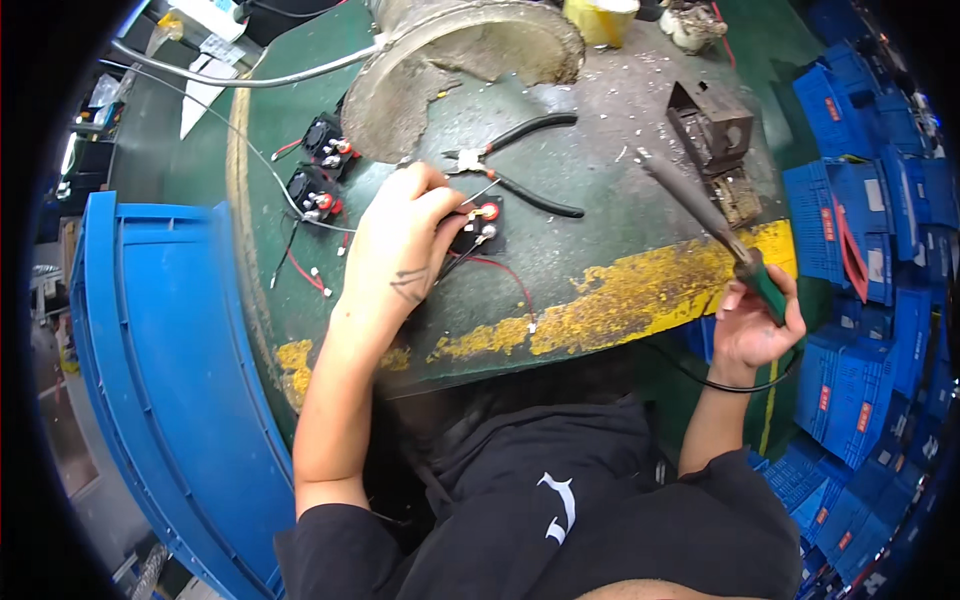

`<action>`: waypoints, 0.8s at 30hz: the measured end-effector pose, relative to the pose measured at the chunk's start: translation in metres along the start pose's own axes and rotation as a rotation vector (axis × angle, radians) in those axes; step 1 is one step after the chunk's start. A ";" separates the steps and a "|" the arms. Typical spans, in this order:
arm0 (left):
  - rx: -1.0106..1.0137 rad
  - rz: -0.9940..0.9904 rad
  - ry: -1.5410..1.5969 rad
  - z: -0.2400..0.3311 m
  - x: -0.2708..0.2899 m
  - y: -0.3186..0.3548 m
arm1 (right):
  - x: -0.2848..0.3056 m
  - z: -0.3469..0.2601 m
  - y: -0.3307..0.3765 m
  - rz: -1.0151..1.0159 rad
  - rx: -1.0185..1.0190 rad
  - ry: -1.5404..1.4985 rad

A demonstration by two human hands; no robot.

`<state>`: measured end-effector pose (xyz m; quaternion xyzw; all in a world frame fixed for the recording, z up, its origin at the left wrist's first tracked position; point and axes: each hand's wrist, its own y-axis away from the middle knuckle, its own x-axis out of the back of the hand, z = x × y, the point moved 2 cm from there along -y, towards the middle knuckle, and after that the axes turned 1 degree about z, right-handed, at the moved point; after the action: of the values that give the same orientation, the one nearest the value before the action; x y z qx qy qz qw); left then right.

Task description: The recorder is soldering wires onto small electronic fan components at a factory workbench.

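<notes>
My left hand [393, 240] is closed in a pinch on thin solder wire [482, 193], whose short end sticks out over a small black fan-like part [490, 243]. Red and silvery terminals top that part, and a thin red lead runs from it toward the table's near edge. My right hand [757, 335] grips the green handle of a soldering iron [697, 203] off the table's front right. Its dark barrel points up and left, well apart from the part. Nippers with black handles [540, 200] lie with their jaws apart just beyond my left hand.
Two similar black parts [318, 193] with loose leads sit left of my hand. A crusted metal hood [385, 110] overhangs the far side. At the right stand a rusty metal box [715, 130] and a worn sponge [737, 200]. Blue crates [845, 380] and a blue bin [180, 390] flank the table.
</notes>
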<state>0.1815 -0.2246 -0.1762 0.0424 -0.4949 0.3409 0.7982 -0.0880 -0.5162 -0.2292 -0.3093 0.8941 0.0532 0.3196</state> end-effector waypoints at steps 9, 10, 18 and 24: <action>-0.017 0.008 -0.031 -0.003 0.002 0.001 | 0.030 -0.048 -0.019 0.195 0.218 0.328; -0.013 0.020 -0.028 -0.003 0.003 0.001 | 0.031 -0.047 -0.020 0.233 0.233 0.355; -0.053 0.123 0.019 -0.004 0.020 0.006 | 0.026 -0.040 -0.042 0.299 0.235 0.449; -0.039 0.192 0.020 -0.020 0.037 0.008 | 0.010 -0.035 -0.050 0.276 0.260 0.516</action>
<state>0.2019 -0.1920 -0.1584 -0.0244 -0.4951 0.4065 0.7674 -0.0832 -0.5720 -0.2026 -0.1448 0.9785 -0.0989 0.1091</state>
